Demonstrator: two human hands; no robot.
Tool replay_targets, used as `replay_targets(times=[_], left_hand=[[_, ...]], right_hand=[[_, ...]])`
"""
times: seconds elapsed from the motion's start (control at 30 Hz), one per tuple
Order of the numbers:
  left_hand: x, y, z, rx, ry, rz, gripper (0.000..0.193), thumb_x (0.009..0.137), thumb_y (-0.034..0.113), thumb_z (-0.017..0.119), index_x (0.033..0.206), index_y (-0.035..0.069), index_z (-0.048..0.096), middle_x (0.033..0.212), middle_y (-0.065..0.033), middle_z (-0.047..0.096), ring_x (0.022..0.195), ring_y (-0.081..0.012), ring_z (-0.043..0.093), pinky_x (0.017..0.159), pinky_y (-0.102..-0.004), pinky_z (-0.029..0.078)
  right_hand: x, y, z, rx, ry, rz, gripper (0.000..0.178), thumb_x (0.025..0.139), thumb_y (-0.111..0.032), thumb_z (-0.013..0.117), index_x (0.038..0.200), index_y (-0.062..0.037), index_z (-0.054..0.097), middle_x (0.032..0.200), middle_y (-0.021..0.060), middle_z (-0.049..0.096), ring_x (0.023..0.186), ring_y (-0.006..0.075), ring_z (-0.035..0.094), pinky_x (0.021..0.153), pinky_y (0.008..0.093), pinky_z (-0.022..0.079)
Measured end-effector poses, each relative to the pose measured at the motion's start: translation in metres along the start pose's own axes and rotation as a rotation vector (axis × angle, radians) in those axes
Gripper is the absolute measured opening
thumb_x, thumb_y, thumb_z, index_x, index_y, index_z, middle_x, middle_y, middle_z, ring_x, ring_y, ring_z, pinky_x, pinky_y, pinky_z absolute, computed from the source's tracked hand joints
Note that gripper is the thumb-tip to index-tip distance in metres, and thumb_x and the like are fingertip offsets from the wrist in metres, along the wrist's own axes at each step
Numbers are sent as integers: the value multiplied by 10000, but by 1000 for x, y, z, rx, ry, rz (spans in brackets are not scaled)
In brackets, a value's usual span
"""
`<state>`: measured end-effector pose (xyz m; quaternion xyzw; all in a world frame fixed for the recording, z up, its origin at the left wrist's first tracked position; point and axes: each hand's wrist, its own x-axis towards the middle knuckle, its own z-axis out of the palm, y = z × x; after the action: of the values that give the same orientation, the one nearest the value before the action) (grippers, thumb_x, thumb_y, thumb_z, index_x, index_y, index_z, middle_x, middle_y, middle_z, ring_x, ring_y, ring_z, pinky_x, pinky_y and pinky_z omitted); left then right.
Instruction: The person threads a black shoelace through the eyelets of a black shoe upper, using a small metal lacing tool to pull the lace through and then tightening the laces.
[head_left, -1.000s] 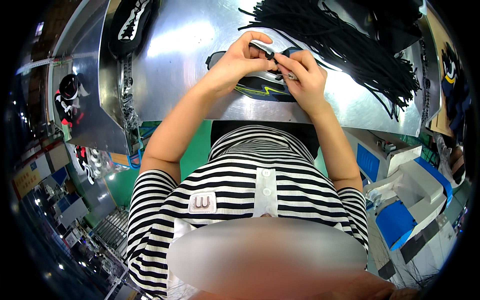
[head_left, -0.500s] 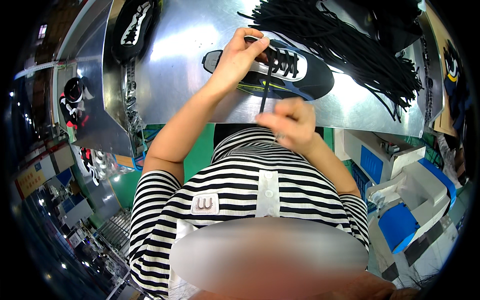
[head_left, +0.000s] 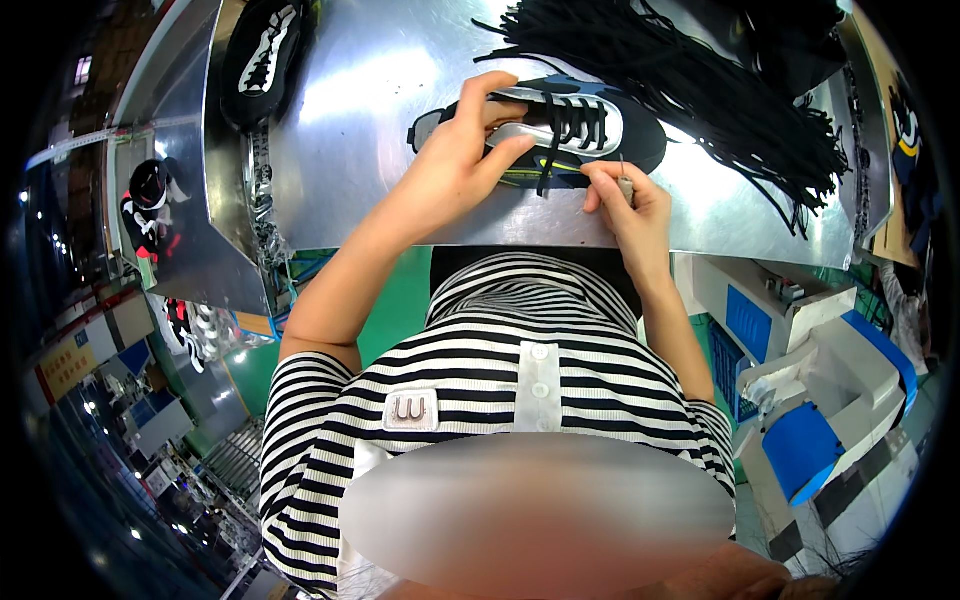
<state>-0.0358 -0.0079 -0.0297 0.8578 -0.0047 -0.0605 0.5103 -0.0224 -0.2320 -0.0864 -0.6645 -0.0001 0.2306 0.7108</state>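
Observation:
A black and dark blue sneaker [head_left: 640,140] with a white-edged lacing area lies on its sole on the metal table, toe to the right. Black lace [head_left: 581,122] crosses its front eyelets, and a loose end [head_left: 548,165] hangs over the near side. My left hand [head_left: 462,145] grips the sneaker at its opening, some fingers reaching in and the thumb on the near edge. Just off the sneaker's near side, my right hand [head_left: 635,205] is closed on a small awl-like tool [head_left: 626,187] with a thin metal tip; its exact shape is partly hidden.
A big bundle of black laces [head_left: 690,90] lies across the back right of the metal table [head_left: 380,160]. Another black sneaker [head_left: 262,70] stands at the back left. Right of me is a white and blue machine [head_left: 800,440]. The table's near edge runs before my body.
My right hand has let go of the lace end and moved right and forward, now showing the awl-like tool. The lace end fell against the sneaker. My left hand's thumb has come down to the near edge.

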Motion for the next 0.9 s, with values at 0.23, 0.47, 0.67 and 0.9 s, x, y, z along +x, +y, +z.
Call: replay_targets(times=[0.23,0.47,0.67,0.9], left_hand=[[-11,-14,14,140,106,188,232,938,5,610,1135,-18,490,1010,-165,699,910,-215,706,787,-300,540],[-4,-5,4,196,38,176,235,919,128,657,1113,12,591,997,-137,703,872,-266,701,757,-337,537],[-3,-6,15,274,56,57,255,872,180,713,1040,19,609,959,-150,690,828,-346,669,748,-368,519],[1,-18,21,289,175,223,252,849,221,712,1024,65,618,793,-137,690,626,-297,650,586,-376,495]], right_hand=[[14,5,37,-295,59,-170,147,826,-126,768,880,-2,713,653,37,661,586,52,590,524,221,446],[26,-15,34,183,66,-80,98,874,-107,734,901,-14,722,716,-34,630,554,12,491,503,166,370],[29,-9,46,257,102,-145,126,883,-120,730,944,-11,719,755,-29,648,572,12,507,525,160,391],[6,-9,33,-145,3,-250,193,976,-103,587,1100,5,485,825,91,650,709,130,614,645,263,483]])
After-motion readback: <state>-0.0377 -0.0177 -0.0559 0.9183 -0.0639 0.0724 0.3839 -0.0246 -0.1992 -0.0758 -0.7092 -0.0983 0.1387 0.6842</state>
